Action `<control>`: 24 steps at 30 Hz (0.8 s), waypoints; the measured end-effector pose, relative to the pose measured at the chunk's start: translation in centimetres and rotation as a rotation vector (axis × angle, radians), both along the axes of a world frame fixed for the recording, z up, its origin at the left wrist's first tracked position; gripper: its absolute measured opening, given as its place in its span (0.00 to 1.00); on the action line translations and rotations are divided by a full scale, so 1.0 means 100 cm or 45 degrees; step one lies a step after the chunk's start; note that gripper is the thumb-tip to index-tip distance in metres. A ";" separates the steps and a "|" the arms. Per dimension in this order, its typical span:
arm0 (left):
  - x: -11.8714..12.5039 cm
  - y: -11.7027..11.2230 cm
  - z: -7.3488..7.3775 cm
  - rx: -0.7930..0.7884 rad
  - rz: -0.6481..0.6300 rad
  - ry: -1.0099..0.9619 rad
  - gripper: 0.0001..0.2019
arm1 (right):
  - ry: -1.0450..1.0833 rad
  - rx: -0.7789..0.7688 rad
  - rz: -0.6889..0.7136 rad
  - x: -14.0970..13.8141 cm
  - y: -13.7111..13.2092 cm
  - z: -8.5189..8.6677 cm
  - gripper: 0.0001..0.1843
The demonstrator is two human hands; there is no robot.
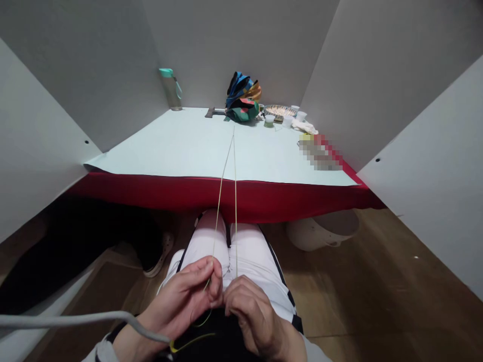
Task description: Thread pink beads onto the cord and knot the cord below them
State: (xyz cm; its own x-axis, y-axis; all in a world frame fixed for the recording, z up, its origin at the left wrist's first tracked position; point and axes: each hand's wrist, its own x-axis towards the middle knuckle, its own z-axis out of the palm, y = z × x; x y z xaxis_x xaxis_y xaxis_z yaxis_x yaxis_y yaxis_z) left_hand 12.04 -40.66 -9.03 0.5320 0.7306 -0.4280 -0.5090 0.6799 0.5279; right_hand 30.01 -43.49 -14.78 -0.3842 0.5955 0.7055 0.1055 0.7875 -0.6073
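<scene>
We pinch one long, pale strand (222, 201) between the thumb and fingers of our left hand (179, 296), above our lap. Our right hand (256, 314) is curled just beside it; a second strand (236, 211) runs down to its fingers, but we cannot tell whether they clamp it. Both strands rise well ahead of the grip, crossing the red cloth (226, 198) and the pale sheet (169, 146) on the table. A yellow-green strand (192, 344) hangs below the hands. Far ahead of the grip stand a bottle (171, 90) and a tray (279, 110).
</scene>
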 end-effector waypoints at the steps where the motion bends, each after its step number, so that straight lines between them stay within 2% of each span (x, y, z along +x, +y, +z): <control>1: -0.001 -0.003 -0.001 0.007 -0.026 0.041 0.11 | 0.033 0.026 -0.006 0.000 -0.001 0.000 0.12; 4: -0.007 -0.011 -0.008 0.048 -0.096 0.214 0.15 | 0.089 0.089 -0.047 0.000 -0.004 0.005 0.12; 8: -0.016 -0.017 -0.013 0.212 -0.303 0.494 0.25 | -0.160 0.035 -0.170 0.002 -0.004 0.023 0.13; 10: -0.019 -0.018 -0.012 0.395 -0.450 0.652 0.30 | -0.351 0.061 -0.159 0.004 -0.002 0.034 0.12; 13: -0.025 -0.017 -0.005 0.748 -0.608 0.918 0.32 | -0.593 0.165 -0.108 0.003 0.001 0.042 0.15; 16: -0.032 -0.016 0.001 0.928 -0.730 1.090 0.33 | -0.715 0.310 -0.148 0.000 -0.001 0.038 0.18; 20: -0.046 -0.016 -0.001 0.984 -0.841 1.202 0.31 | -0.817 0.338 -0.231 -0.007 -0.003 0.024 0.10; 24: -0.062 -0.016 -0.002 0.983 -0.753 1.284 0.30 | -0.848 0.245 -0.200 -0.007 -0.002 0.021 0.09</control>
